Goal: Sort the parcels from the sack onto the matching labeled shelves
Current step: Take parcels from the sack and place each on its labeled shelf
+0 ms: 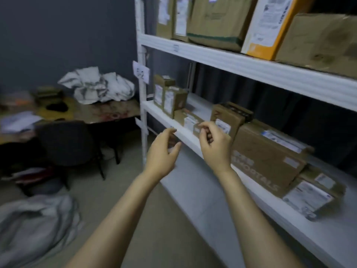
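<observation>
Head view: grey sack (34,219) slumped on floor (123,190), lower left, blurred. White sacks (96,88) heaped at desk (92,113) far corner. Paper tag (141,72) on shelf post (144,144), writing unreadable. Left hand (164,151) before middle shelf (154,111) front edge, fingers loosely curled, empty. Right hand (215,146) just beside small parcels (190,120) at that edge, fingers curled inward, hold hidden – cannot tell. Big box (270,157) further right, print ending "TALS", labels blurred

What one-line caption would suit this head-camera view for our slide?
Left hand and right hand reach toward small cardboard parcels on the white middle shelf.
</observation>
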